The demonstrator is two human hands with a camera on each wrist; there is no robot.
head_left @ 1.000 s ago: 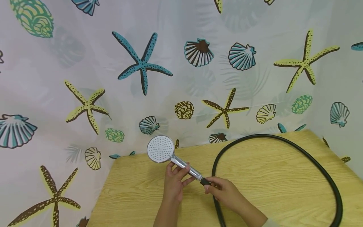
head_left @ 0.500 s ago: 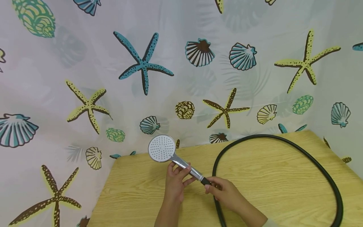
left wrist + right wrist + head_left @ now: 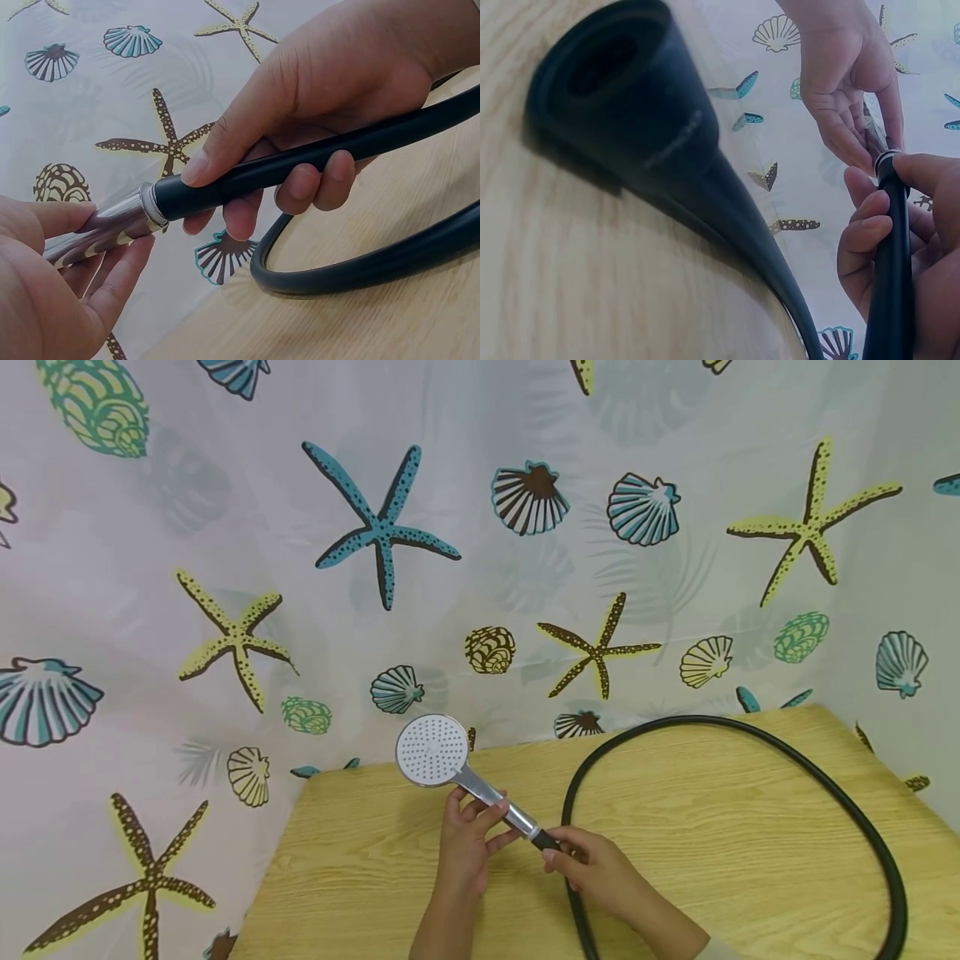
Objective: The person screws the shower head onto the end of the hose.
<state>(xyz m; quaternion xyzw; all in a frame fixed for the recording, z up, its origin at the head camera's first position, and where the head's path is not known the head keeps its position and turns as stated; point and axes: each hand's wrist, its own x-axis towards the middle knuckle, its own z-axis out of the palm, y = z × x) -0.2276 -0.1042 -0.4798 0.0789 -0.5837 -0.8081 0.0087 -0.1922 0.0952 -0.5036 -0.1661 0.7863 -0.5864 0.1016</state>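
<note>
From the left, a white curtain printed with blue, yellow and brown starfish and shells (image 3: pixel 330 635) hangs behind and on both sides of a pale wood-grain table (image 3: pixel 352 852). In front of the curtain's lower edge is a round showerhead with a white, dotted face and a chrome handle (image 3: pixel 432 751), held tilted above the tabletop, its face toward the person and its handle slanting down to the right. I can read no lettering on the parts of it that show.

The left hand (image 3: pixel 465 847) holds the handle, thumb on the near side and fingers curled beneath, a narrow grip. Just beside it, the right hand (image 3: pixel 592 864) grips the end of a thick, black, flexible hose (image 3: pixel 697 720), thumb along the top and fingers wrapped around it. This end meets the pale ring at the handle's foot; how firmly it is fitted I cannot tell. A light sleeve (image 3: pixel 716 950) shows at the right forearm.

Farther right, the hose lies in a wide loop on the table. The right wrist view shows a black, cone-shaped hose end with a hollow mouth (image 3: pixel 656 142); faint lettering on its side is too blurred to read.
</note>
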